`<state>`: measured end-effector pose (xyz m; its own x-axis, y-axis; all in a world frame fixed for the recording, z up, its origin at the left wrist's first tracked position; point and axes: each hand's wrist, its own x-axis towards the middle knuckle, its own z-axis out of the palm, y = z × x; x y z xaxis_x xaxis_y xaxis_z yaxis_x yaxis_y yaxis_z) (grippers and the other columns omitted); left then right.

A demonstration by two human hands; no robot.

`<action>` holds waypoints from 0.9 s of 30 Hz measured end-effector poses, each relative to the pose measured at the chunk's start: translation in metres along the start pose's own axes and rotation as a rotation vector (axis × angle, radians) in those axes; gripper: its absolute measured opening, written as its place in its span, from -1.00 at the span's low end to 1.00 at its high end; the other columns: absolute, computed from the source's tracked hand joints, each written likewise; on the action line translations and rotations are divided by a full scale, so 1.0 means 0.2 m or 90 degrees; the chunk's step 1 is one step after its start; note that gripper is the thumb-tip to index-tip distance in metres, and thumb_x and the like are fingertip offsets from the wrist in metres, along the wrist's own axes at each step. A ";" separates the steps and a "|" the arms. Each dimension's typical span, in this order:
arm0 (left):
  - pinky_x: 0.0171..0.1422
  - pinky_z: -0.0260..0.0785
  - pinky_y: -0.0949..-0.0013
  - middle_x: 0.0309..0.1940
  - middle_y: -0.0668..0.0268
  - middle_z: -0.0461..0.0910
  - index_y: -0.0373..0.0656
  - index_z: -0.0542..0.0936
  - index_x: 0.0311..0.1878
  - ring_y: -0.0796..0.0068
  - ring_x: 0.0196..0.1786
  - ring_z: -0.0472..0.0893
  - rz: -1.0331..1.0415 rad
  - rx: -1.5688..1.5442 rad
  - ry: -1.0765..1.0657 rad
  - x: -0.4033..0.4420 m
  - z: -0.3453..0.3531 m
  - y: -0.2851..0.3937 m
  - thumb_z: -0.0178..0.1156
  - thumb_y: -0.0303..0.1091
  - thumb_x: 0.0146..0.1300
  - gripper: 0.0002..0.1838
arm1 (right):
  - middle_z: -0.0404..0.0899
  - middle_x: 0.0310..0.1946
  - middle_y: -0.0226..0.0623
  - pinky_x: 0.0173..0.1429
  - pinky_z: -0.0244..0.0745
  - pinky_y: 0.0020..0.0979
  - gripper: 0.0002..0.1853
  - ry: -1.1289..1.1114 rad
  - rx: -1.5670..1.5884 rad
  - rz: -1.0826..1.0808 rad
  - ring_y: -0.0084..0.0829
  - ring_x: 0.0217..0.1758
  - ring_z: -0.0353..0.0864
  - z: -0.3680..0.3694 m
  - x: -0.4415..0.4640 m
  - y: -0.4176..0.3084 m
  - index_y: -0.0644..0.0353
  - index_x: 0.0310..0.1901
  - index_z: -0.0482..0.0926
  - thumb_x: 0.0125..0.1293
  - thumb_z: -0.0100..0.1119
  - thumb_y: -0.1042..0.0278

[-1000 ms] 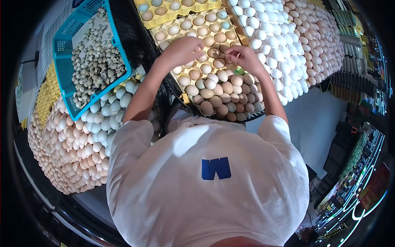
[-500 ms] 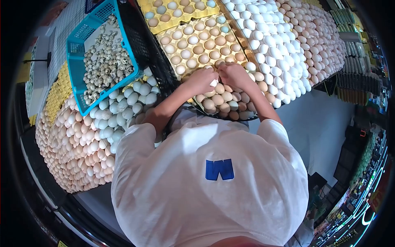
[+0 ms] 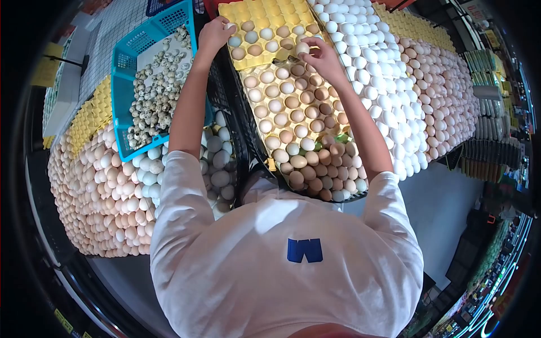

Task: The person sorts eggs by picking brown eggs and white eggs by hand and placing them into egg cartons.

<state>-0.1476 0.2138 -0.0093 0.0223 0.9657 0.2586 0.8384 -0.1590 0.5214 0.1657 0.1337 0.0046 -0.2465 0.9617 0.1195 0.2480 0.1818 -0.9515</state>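
My left hand (image 3: 216,32) is at the left edge of the upper yellow egg tray (image 3: 245,61), its fingers closed on a pale egg (image 3: 229,26). Over the right side of that tray, my right hand (image 3: 318,52) pinches another light egg (image 3: 302,48) between thumb and fingers. The upper tray has rows of brown and bluish eggs in its lower part and bare cups toward its far end. Nearer my body lies a second tray (image 3: 265,125) of brown and cream eggs, with loose brown eggs (image 3: 326,169) heaped at its near end.
A blue basket (image 3: 119,101) of speckled quail eggs (image 3: 152,101) stands at the left. Below it are piles of pinkish eggs (image 3: 107,197) and bluish eggs (image 3: 221,178). White eggs (image 3: 375,84) and pink-brown eggs (image 3: 442,96) fill the right side.
Both hands have moved up from the near heap to the upper tray, spreading apart, each with an egg. The view has shifted, showing more of the upper tray.
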 end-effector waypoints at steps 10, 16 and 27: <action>0.03 0.43 0.10 -0.24 0.15 0.64 -0.18 0.66 -0.20 0.15 -0.04 0.57 0.096 0.221 -0.019 0.11 0.12 -0.06 0.28 -0.18 0.10 -0.71 | 0.57 -0.26 -0.07 -0.04 0.46 -0.17 -0.60 0.076 -0.251 -0.225 -0.04 -0.13 0.54 0.37 0.74 0.20 0.25 -0.10 0.48 -0.02 0.34 0.40; 0.04 0.42 0.09 -0.22 0.23 0.63 -0.14 0.68 -0.20 0.20 -0.01 0.56 0.100 0.235 -0.011 0.12 0.17 -0.09 0.28 -0.20 0.11 -0.74 | 0.59 -0.26 -0.09 -0.01 0.46 -0.14 -0.70 0.096 -0.367 -0.188 -0.03 -0.13 0.54 0.48 0.79 0.33 0.26 -0.20 0.54 0.01 0.32 0.38; 0.03 0.42 0.06 -0.26 -0.03 0.60 -0.28 0.63 -0.31 -0.04 -0.12 0.58 0.096 0.051 0.040 -0.10 -0.02 0.28 0.16 -0.41 0.08 -0.84 | 0.59 -0.46 -0.09 -0.14 0.49 -0.28 -0.87 0.052 -0.039 0.008 -0.16 -0.29 0.59 0.09 0.21 0.07 0.28 -0.27 0.61 0.16 0.20 0.44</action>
<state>-0.1040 0.1844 0.0180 0.1200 0.9170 0.3804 0.8688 -0.2825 0.4068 0.1414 0.1730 -0.0091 -0.1671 0.9769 0.1330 0.3085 0.1800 -0.9341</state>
